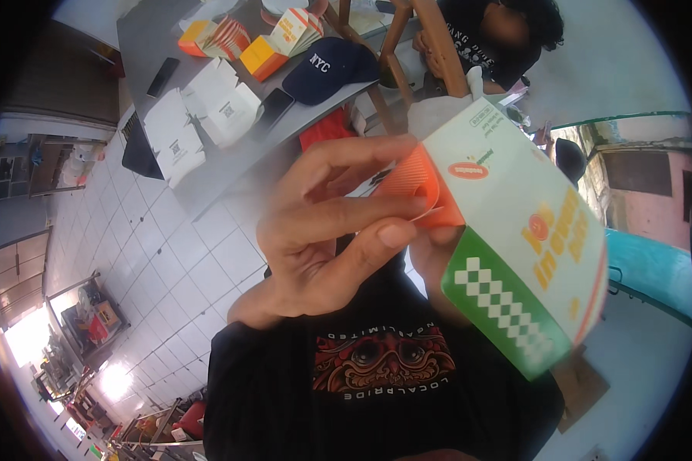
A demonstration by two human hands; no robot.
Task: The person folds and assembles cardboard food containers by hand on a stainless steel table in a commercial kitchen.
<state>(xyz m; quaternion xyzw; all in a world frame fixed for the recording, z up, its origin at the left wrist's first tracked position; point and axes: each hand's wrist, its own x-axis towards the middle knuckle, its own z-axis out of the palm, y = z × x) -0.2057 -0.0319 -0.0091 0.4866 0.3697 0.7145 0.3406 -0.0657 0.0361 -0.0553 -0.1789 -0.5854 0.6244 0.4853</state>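
Note:
A folded paperboard food box (515, 207), pale with a green checked side and an orange inner flap, is tilted in front of my chest. My left hand (331, 230) is closed at its orange end, with thumb and fingers pinching the curled orange flap (415, 184). Only a bit of my right hand (437, 247) shows, below the flap and against the box's near end. The box hides the remaining fingers of that hand, which appears to hold it from behind.
On the grey table (150, 50) lie flattened white cartons (223, 100), orange and yellow boxes (265, 58), a dark phone (275, 106) and a navy cap (327, 71). Another person (500, 38) sits beyond wooden chair legs (442, 46). White floor tiles (161, 269) extend on the left.

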